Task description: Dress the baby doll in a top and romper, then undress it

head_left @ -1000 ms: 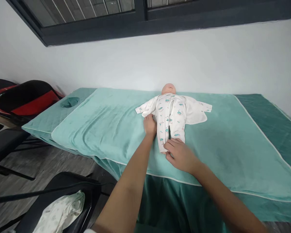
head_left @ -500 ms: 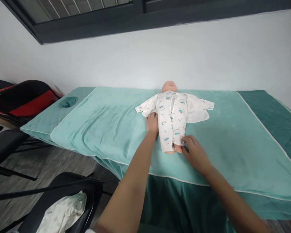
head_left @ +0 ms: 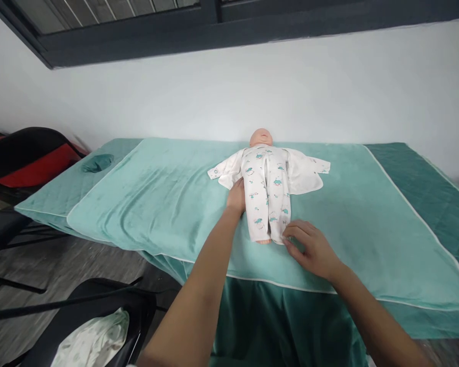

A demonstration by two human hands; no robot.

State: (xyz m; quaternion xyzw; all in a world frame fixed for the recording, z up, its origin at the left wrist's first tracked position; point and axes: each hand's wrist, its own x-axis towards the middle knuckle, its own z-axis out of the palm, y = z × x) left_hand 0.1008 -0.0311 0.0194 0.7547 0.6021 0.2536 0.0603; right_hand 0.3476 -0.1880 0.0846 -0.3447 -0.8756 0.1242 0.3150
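A baby doll (head_left: pixel 260 137) lies on its back on a teal towel (head_left: pixel 168 204) spread over a padded table. It wears a white romper (head_left: pixel 268 199) printed with small teal figures, its top flaps spread out to both sides. My left hand (head_left: pixel 236 198) rests against the doll's hip on the left side, fingers curled on the cloth. My right hand (head_left: pixel 311 248) is at the foot end, its fingers pinching the hem of the right trouser leg. One bare foot (head_left: pixel 264 241) shows below the left trouser leg.
The table (head_left: pixel 416 178) stands against a white wall under a dark window frame. A black chair (head_left: pixel 110 311) with a pale folded garment (head_left: pixel 92 344) on its seat stands at the lower left. Black and red chairs (head_left: pixel 30 158) are at the far left.
My right hand has shifted from the middle of the doll's feet to the right trouser leg and drawn its hem down over the foot. My left hand stays at the hip.
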